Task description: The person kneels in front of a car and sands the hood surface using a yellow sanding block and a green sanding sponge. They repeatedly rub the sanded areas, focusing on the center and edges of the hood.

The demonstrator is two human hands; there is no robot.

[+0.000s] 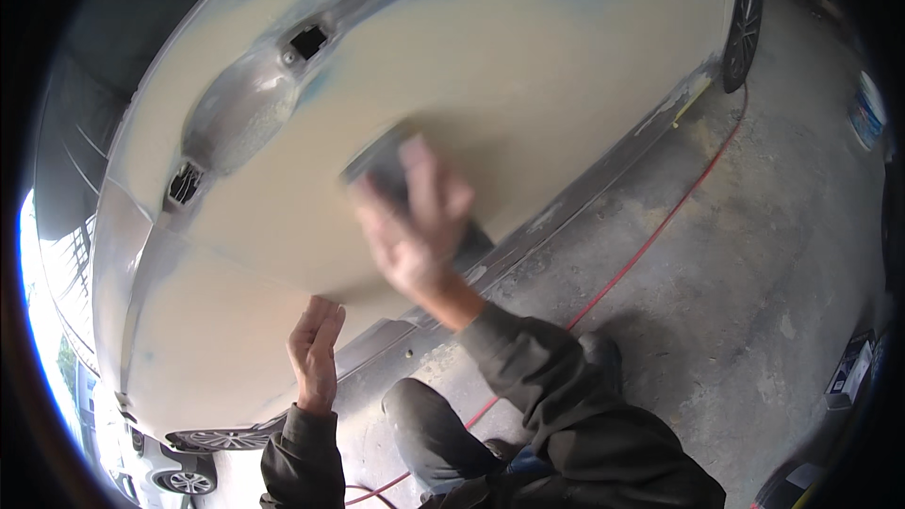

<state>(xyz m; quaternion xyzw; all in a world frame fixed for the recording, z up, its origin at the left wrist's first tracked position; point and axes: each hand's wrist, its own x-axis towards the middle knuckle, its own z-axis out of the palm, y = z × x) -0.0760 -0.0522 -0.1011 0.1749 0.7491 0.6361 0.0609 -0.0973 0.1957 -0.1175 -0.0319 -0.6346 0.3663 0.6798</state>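
Observation:
A car's side door panel (pixel 537 49), coated in patchy beige filler or primer, fills the middle of the view. My right hand (pixel 421 215), blurred, grips a long dark sanding block (pixel 389 168) against the lower part of the door. My left hand (pixel 314 353) holds nothing; its extended fingertips touch the beige surface below and left of the block. Higher on the door is a bare, sanded door-handle recess (pixel 244 109). Dark cut-outs (pixel 309 41) lie at both ends of it, and wires show in the lower one.
A red hose (pixel 657 226) crosses the concrete floor (pixel 707 325) beside the scuffed sill (pixel 565 205). Wheels (pixel 746 32) stand at both ends of the car. A bucket (pixel 868 113) and a box (pixel 850 371) sit at far right. Another car (pixel 184 474) is outside at lower left.

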